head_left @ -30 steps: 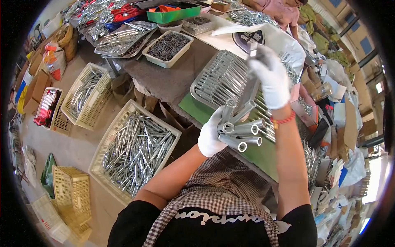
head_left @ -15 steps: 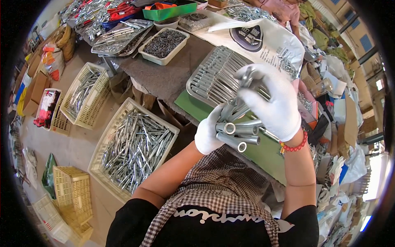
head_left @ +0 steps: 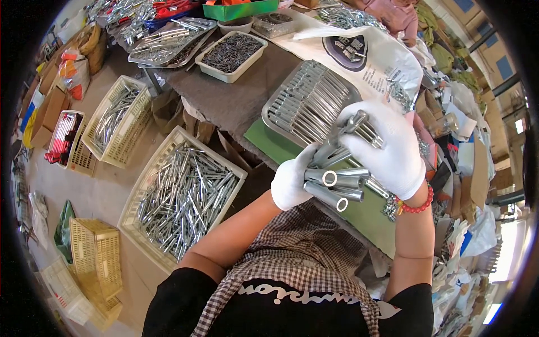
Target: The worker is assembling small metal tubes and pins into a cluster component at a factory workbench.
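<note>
My left hand (head_left: 292, 178), in a white glove, is closed round a bundle of hollow silver metal tubes (head_left: 343, 183). Their open round ends point toward me and to the right. My right hand (head_left: 390, 150), gloved too, has its fingers curled round several thinner silver rods (head_left: 366, 132) just above the bundle. Where the rods meet the tubes is partly hidden by the fingers. Behind both hands, a metal tray (head_left: 268, 117) holds neat rows of silver rods (head_left: 317, 101). It stands on a green surface (head_left: 272, 145) at the table's near edge.
A cream tub of dark screws (head_left: 233, 51) and a tray of metal parts (head_left: 171, 40) stand farther back. Left of the table, a large crate (head_left: 147, 246) holds loose rods. A white sack (head_left: 387, 56) lies beyond the tray. Another person (head_left: 393, 17) is at the far side.
Both hands and the tubes have shifted slightly right in the picture. My right hand has turned, showing more of the rods in its fingers.
</note>
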A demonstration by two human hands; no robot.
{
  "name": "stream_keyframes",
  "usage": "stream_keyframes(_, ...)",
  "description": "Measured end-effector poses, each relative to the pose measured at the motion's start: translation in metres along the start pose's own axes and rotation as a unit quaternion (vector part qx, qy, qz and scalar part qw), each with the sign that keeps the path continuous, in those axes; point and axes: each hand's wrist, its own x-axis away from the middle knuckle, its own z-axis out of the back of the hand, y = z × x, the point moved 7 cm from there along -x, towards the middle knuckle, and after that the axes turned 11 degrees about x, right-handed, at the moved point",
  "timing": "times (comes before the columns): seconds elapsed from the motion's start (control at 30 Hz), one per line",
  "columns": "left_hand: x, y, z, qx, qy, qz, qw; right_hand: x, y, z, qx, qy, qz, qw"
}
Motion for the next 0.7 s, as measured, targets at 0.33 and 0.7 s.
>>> stream_keyframes(0.33,0.002,0.008,-0.002,0.013,-0.010,-0.041,0.999,-0.006,0.016,-0.027,-0.154,-0.100,0.037,0.982)
stream_keyframes(0.7,0.007,0.024,0.006,0.223,0.049,0.041,0.973,-0.052,0.079,-0.126,0.142,-0.034,-0.077,0.986)
